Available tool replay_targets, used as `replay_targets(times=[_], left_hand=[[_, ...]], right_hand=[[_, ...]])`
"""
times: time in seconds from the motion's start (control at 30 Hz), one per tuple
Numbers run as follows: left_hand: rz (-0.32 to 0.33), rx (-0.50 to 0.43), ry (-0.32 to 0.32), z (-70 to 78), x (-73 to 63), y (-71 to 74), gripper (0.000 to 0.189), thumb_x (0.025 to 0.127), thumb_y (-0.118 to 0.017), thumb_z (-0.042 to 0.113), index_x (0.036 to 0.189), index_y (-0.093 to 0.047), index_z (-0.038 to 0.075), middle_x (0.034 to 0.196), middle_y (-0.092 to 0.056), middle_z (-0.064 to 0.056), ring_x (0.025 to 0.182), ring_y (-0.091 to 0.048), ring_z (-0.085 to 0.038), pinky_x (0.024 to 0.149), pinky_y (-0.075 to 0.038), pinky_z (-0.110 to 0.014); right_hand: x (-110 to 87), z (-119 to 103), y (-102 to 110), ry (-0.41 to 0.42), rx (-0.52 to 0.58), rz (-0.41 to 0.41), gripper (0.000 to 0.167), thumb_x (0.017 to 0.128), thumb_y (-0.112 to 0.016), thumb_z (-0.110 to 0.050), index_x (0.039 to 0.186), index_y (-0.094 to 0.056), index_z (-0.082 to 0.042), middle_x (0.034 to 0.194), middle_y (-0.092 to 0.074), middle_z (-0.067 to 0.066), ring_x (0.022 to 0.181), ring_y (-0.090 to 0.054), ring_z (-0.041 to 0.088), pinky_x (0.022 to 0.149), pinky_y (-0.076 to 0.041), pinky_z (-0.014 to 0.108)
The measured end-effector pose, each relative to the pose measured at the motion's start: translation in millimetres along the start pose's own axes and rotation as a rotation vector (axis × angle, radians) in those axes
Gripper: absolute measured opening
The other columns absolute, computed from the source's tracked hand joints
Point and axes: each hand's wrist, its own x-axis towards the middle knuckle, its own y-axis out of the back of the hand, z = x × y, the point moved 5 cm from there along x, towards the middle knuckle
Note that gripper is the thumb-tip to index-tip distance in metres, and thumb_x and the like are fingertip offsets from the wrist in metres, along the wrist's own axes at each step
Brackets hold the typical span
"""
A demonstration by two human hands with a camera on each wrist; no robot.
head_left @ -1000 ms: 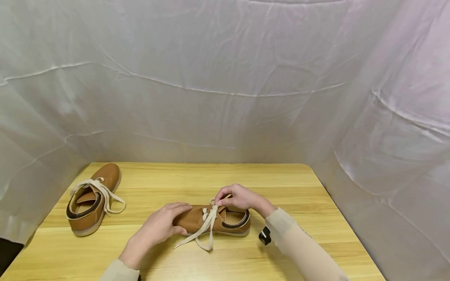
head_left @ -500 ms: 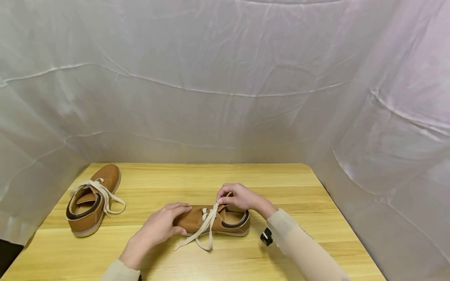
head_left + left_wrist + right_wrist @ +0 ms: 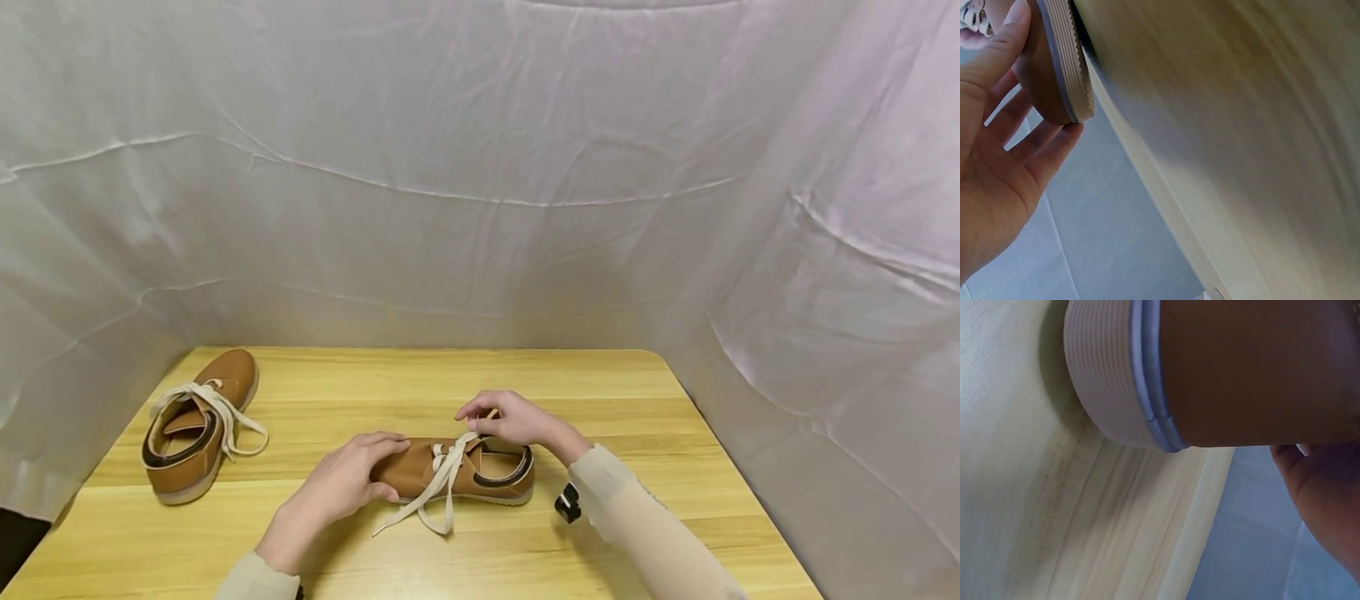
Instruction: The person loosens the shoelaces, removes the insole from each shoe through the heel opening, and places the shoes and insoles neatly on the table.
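In the lower middle of the head frame, a brown leather low-cut shoe with a pale ridged sole (image 3: 467, 481) sits sole-down, toe to the left, on a yellow wood-grain counter (image 3: 600, 392). The left hand (image 3: 341, 479) has its grip round the toe, thumb on the near side, fingers over the far side. The right hand (image 3: 513, 421) is above the far edge of the opening, index finger and thumb parted close to the flat cream lace (image 3: 447, 475). Whether that grip pinches the lace I cannot tell; in the right wrist view the heel hides most of the fingers.

As for progress, the lace runs through the eyelets, so threading looks done. A tipped end and a bend of it fall towards the bottom of the frame, and no finished bow shows, so the fastening seems incomplete. A matching brown leather shoe (image 3: 216, 440) stands at the left of the frame, untouched, its own lace spilling over the right side.
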Motion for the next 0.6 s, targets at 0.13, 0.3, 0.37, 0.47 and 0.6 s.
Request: replay_targets(times=[0.13, 0.3, 0.37, 0.47, 0.6], left_hand=[[0.0, -0.001, 0.004, -0.2, -0.2, 0.3, 0.073, 0.074, -0.092, 0.028, 0.139, -0.065, 0.01, 0.145, -0.062, -0.011, 0.131, -0.059, -0.038, 0.103, -0.053, -0.062], [0.003, 0.002, 0.003, 0.2, -0.1, 0.7, 0.074, 0.074, -0.092, 0.029, 0.14, -0.065, 0.011, 0.146, -0.061, -0.011, 0.131, -0.059, -0.037, 0.102, -0.053, -0.062], [0.004, 0.002, 0.0, 0.4, 0.0, 0.7, 0.074, 0.074, -0.092, 0.03, 0.14, -0.065, 0.011, 0.145, -0.061, -0.01, 0.131, -0.059, -0.037, 0.102, -0.053, -0.062], [0.004, 0.003, -0.001, 0.2, 0.0, 0.6, 0.074, 0.074, -0.092, 0.03, 0.14, -0.065, 0.011, 0.145, -0.062, -0.01, 0.131, -0.059, -0.037, 0.102, -0.053, -0.062], [0.002, 0.004, 0.007, -0.5, -0.1, -0.1, 0.074, 0.073, -0.092, 0.03, 0.14, -0.065, 0.011, 0.145, -0.061, -0.01, 0.131, -0.059, -0.037, 0.102, -0.053, -0.062]], right_hand=[[-0.4, 5, -3, -0.003, -0.027, -0.043, 0.025, 0.108, -0.057, -0.017, 0.124, -0.075, -0.007, 0.123, -0.071, 0.006, 0.112, -0.065, 0.021, 0.097, -0.056, 0.043], [-3.2, 12, -3, -0.061, -0.018, -0.067, 0.026, 0.108, -0.055, -0.021, 0.12, -0.077, -0.013, 0.121, -0.073, 0.0, 0.113, -0.065, 0.015, 0.101, -0.053, 0.037], [-3.8, 14, -2, -0.071, -0.016, -0.059, 0.023, 0.107, -0.057, -0.021, 0.116, -0.077, -0.013, 0.116, -0.074, -0.001, 0.106, -0.065, 0.013, 0.096, -0.053, 0.034], [-3.6, 15, -1, -0.059, 0.003, -0.042, 0.017, 0.105, -0.062, -0.019, 0.11, -0.076, -0.012, 0.107, -0.073, -0.001, 0.099, -0.064, 0.015, 0.09, -0.053, 0.034], [-2.6, 13, 0, -0.023, 0.046, -0.016, 0.009, 0.102, -0.066, -0.014, 0.105, -0.073, -0.009, 0.099, -0.073, 0.003, 0.096, -0.065, 0.025, 0.086, -0.054, 0.036]])
